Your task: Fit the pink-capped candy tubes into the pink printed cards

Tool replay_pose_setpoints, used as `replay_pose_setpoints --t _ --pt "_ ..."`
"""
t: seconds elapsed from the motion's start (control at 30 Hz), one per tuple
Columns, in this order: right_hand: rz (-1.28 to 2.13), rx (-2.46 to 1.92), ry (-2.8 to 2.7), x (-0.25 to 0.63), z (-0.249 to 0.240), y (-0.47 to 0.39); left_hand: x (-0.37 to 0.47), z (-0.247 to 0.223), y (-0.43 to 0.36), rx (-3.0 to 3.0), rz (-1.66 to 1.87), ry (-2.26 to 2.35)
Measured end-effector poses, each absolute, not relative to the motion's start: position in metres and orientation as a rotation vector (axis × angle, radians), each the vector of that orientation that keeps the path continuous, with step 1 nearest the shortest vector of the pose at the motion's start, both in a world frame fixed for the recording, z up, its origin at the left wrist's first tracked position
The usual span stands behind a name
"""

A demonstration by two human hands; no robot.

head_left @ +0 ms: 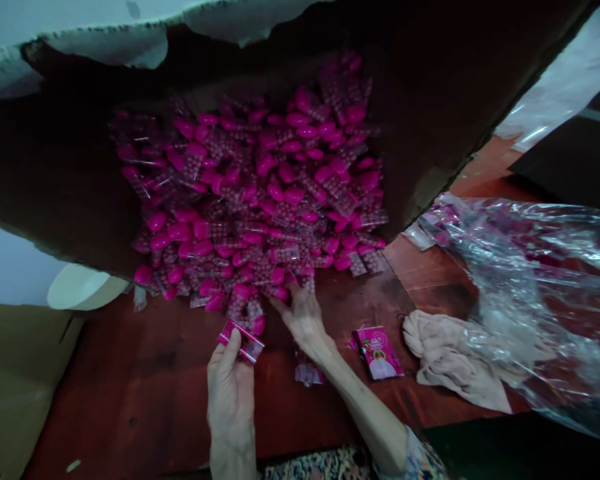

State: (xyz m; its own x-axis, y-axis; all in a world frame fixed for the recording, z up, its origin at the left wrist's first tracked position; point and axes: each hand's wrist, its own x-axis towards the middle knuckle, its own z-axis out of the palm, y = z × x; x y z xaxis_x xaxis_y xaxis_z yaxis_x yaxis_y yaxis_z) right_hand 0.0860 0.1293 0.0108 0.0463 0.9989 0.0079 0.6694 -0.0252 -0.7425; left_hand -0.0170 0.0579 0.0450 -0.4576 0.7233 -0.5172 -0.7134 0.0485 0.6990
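My left hand [231,380] is closed on a small pink plastic packet [241,341], its thumb pressed flat on top. At the near edge of a big heap of small clear tubes [260,200], my right hand [304,317] reaches in with thumb and fingers apart. Its fingertips touch the tubes and are partly hidden among them. Each tube has a bright pink rounded cap and holds small pale pink balls. Some tubes [245,303] lie just beyond the packet in my left hand.
An open cardboard box [420,127] surrounds the heap. On the red-brown tabletop [145,380] lie printed pink packets [380,353], a beige cloth [455,353] and a large clear plastic bag [540,300]. A pale bowl [85,288] and brown cardboard [20,373] are at left.
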Motion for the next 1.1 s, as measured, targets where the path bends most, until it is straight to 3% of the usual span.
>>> replay_pose_setpoints --t 0.2,0.33,0.53,0.77,1.1 --pt "0.642 -1.649 -1.693 0.143 0.04 0.124 -0.045 0.044 0.102 0.274 1.956 1.369" --pt "0.57 -1.546 -1.626 0.128 0.053 0.139 -0.041 0.024 0.134 0.348 1.932 1.351" --pt "0.555 -1.416 -1.717 0.081 0.025 0.153 -0.01 0.002 0.127 0.453 1.822 1.349" --pt "0.559 -1.434 -1.705 0.104 0.001 0.126 -0.006 -0.003 0.103 0.406 1.815 1.425" --pt "0.561 -1.456 -1.741 0.158 0.082 0.091 -0.006 0.053 0.098 0.224 1.859 1.289"
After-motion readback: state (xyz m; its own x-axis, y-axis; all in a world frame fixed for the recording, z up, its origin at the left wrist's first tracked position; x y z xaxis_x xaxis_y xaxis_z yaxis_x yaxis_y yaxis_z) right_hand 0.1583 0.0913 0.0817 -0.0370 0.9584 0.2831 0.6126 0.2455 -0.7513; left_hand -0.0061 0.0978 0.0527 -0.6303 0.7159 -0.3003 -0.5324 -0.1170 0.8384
